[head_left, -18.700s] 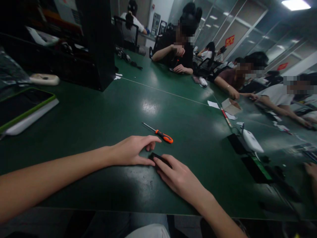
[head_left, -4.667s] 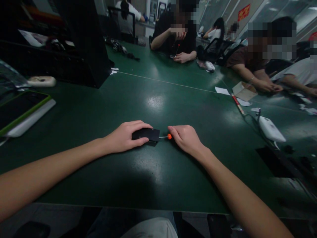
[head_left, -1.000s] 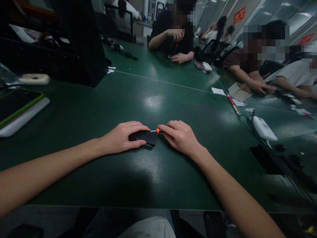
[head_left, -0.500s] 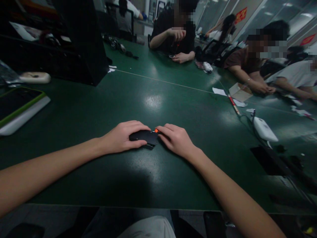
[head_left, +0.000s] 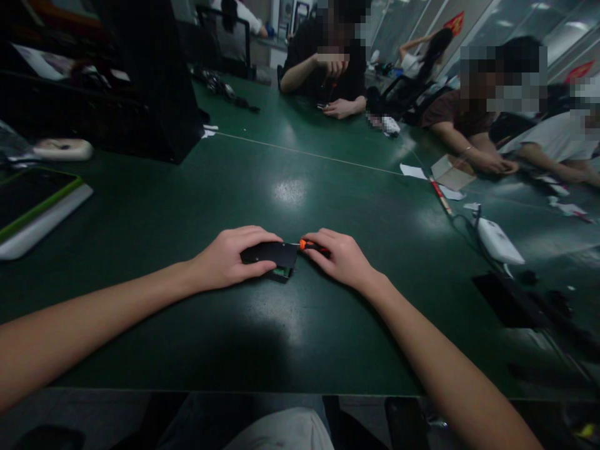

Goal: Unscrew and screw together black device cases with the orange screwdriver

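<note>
A small black box-shaped device (head_left: 272, 255) lies on the green table (head_left: 290, 325) in front of me. My left hand (head_left: 232, 257) grips its left end and holds it down. My right hand (head_left: 342, 257) holds an orange-handled screwdriver (head_left: 308, 245), whose tip points left into the right end of the device. A bit of green board shows under the device's lower right corner.
A tablet in a green-edged case (head_left: 32, 209) lies at the left, with a dark monitor stand (head_left: 154, 81) behind it. A white gadget with a cable (head_left: 497, 240) and black parts (head_left: 509, 300) sit at the right. Several people work along the far and right sides.
The screwdriver was picked up from the table and pushed further into the device's right end. In the last half second my right hand shifted slightly right and the orange handle shows more.
</note>
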`<state>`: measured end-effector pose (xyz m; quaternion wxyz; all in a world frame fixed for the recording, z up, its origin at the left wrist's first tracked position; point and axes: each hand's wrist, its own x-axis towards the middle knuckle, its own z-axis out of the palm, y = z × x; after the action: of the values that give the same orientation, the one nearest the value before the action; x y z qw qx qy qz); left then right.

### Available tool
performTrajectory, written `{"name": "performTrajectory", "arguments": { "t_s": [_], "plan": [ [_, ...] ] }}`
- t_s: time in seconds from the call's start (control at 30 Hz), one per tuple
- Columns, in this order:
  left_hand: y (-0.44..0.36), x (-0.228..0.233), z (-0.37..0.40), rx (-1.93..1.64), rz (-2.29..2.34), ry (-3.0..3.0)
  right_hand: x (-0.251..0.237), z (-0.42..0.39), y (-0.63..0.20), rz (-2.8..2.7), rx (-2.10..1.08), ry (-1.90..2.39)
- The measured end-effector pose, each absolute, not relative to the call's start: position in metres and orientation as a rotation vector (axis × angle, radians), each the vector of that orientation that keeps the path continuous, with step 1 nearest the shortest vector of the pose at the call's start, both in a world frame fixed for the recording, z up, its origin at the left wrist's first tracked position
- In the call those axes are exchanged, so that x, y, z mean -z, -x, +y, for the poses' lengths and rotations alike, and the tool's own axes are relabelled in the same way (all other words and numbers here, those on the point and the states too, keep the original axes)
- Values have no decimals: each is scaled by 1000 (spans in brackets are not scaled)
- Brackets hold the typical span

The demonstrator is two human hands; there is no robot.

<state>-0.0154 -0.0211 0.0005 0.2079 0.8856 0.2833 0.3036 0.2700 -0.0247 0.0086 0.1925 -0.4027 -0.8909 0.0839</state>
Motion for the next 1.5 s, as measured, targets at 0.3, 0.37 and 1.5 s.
{"name": "performTrajectory", "arguments": {
  "t_s": [0.3, 0.37, 1.5],
  "plan": [
    [18, 0, -19, -1108, 892, -2164, 0, -17, -275, -2343, -257, 1249],
    [18, 0, -19, -1123, 887, -2145, -1, -19, -271, -2337, -246, 1223],
    [11, -2, -23, -1037, 753, -2352, -22, -50, -238, -2483, 154, 782]
  ]
}}
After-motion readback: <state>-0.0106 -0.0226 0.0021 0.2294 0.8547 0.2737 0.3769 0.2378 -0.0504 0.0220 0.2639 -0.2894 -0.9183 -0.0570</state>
